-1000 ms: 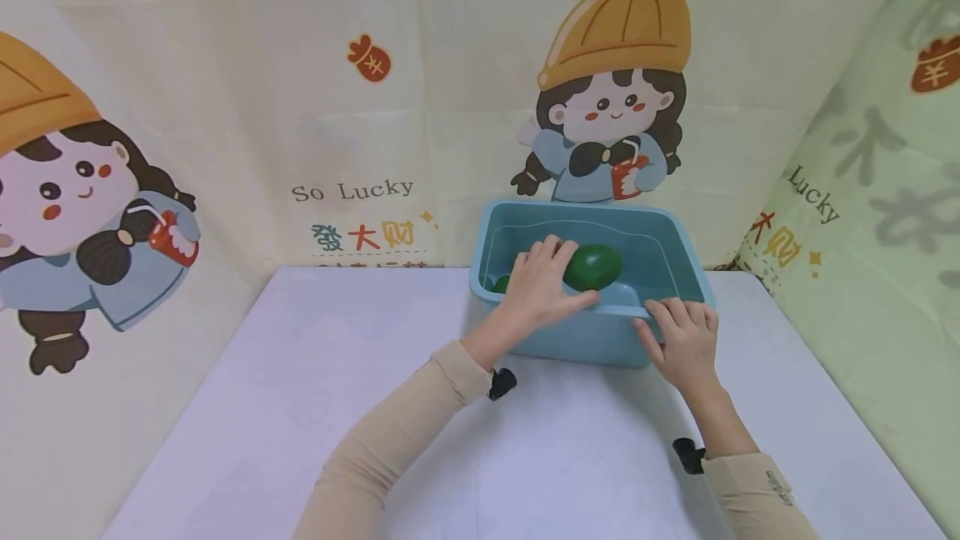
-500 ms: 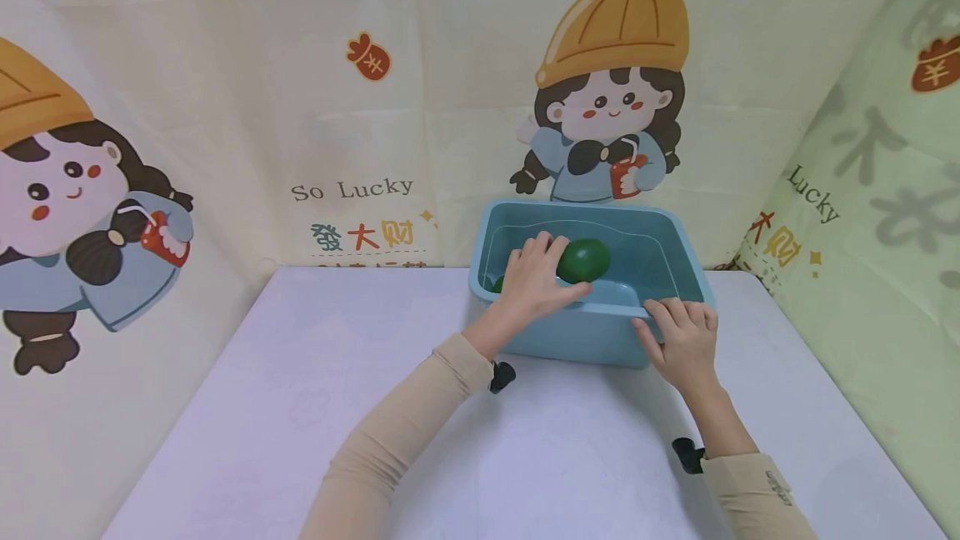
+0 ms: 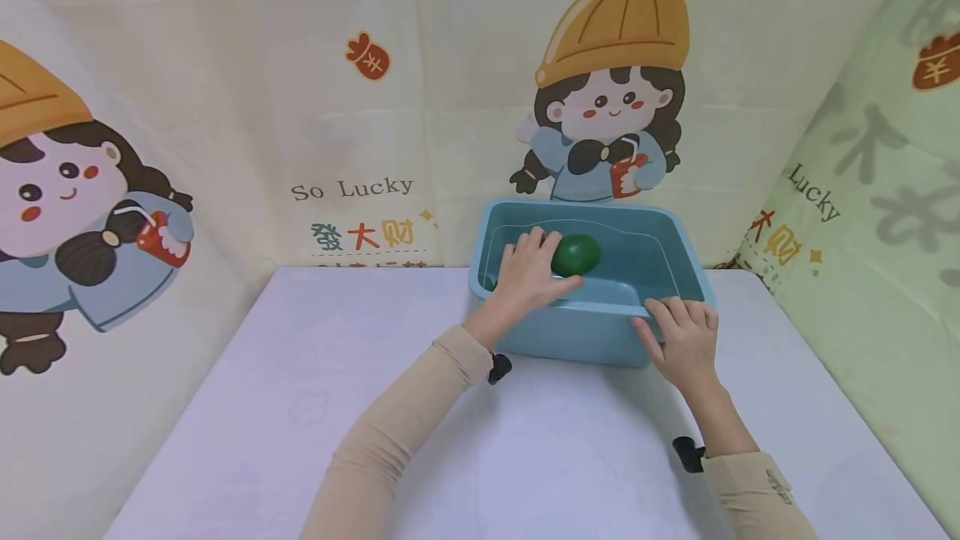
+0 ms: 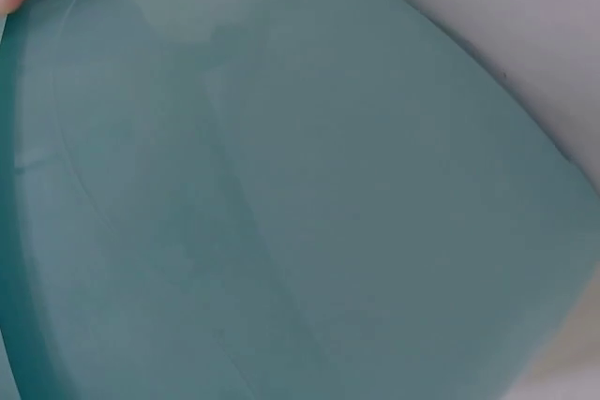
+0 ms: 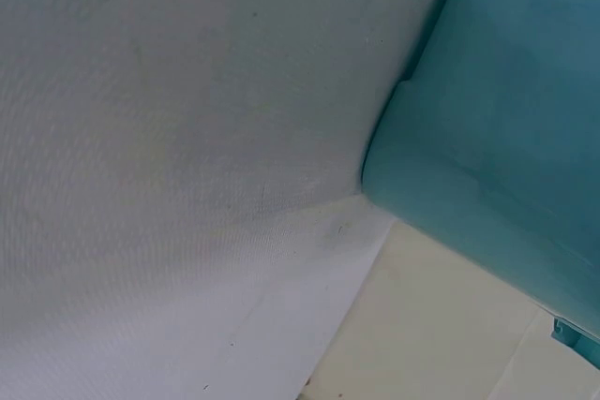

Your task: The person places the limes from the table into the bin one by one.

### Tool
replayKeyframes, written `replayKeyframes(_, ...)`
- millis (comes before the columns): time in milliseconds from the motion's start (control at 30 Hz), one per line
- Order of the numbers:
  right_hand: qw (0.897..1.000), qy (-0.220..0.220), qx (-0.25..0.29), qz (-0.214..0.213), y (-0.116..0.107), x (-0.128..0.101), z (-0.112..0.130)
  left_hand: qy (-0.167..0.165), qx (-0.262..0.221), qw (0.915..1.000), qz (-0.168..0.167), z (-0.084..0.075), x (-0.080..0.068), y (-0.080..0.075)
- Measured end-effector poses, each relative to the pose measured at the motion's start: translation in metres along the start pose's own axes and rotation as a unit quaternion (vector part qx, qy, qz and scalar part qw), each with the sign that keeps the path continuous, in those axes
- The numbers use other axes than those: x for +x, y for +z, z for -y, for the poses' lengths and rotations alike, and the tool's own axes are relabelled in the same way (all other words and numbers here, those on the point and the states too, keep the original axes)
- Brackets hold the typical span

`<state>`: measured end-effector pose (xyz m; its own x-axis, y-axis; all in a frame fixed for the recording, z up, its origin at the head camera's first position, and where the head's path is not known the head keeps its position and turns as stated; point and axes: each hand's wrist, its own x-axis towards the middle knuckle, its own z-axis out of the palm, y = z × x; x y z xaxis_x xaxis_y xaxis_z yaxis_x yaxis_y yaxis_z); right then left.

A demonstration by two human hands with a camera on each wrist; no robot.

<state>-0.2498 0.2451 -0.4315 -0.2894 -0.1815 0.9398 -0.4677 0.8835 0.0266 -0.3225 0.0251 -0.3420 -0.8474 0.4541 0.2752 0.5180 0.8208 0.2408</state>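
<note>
In the head view a blue plastic tub stands at the back of the white table. My left hand reaches over its front rim. The fingers lie at the left side of a smooth dark green oval fruit, the thumb stretched along its front, holding it inside the tub. A sliver of another green thing shows left of that hand. My right hand grips the tub's front rim near the right corner, fingers over the edge and thumb outside. The tub's wall fills most of the left wrist view.
Behind the tub hangs a cream printed cloth with cartoon figures. A pale green cloth runs along the right side. The white table stretches left and in front. The right wrist view shows a tub corner near the table surface.
My left hand and the green fruit have shifted left together inside the tub, covering more of the other green thing. My right hand stays at the rim and the tub has not moved.
</note>
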Motion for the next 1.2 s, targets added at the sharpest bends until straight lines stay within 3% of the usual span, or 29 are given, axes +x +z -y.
replayKeyframes(233, 1.000, -0.003, -0.007, 0.004, 0.000, 0.000, -0.001, -0.008, 0.021, 0.9997, 0.002, 0.003, 0.004, 0.002)
replayKeyframes(500, 1.000, 0.002, -0.002, 0.008, -0.001, -0.001, -0.001, -0.012, 0.009, 0.9999, -0.002, 0.006, 0.008, 0.004)
replayKeyframes(1200, 1.000, 0.002, 0.000, 0.009, -0.001, -0.001, -0.001, -0.034, 0.039, 0.9983, 0.025, 0.008, 0.011, 0.004)
